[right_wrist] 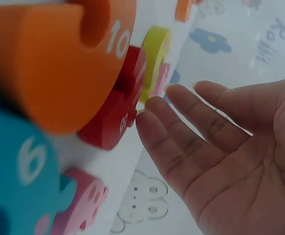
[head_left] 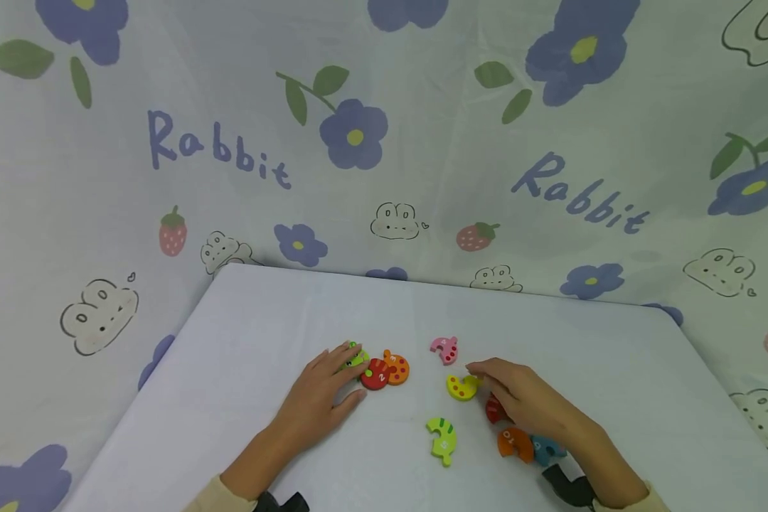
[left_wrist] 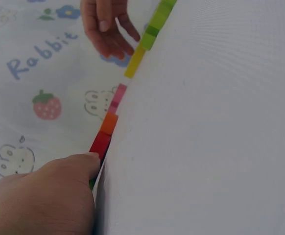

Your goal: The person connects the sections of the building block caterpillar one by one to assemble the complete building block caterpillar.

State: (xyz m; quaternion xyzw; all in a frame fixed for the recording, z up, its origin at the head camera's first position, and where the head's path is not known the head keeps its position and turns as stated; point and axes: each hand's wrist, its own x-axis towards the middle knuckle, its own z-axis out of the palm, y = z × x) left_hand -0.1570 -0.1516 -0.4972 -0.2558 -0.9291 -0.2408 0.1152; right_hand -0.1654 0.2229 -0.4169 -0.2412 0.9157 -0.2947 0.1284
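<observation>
On the left of the head view, my left hand (head_left: 320, 398) rests with fingers spread over a bright green piece (head_left: 356, 355), partly hiding it. Its thumb lies near a red piece (head_left: 375, 375) marked 2, which joins a dotted orange piece (head_left: 397, 370). My right hand (head_left: 521, 395) hovers palm down with fingers extended, holding nothing. Its fingertips are beside a yellow curved piece (head_left: 461, 388). Under that hand, a red striped piece (head_left: 496, 408) is partly covered. The right wrist view shows the open palm close to this red piece (right_wrist: 115, 117).
A pink dotted piece (head_left: 446, 350) lies farther back, and a green striped piece (head_left: 444, 439) nearer the front. An orange piece (head_left: 515, 444) and a blue piece (head_left: 548, 449) sit below the right wrist. A patterned curtain (head_left: 422, 156) hangs behind the white table (head_left: 281, 299).
</observation>
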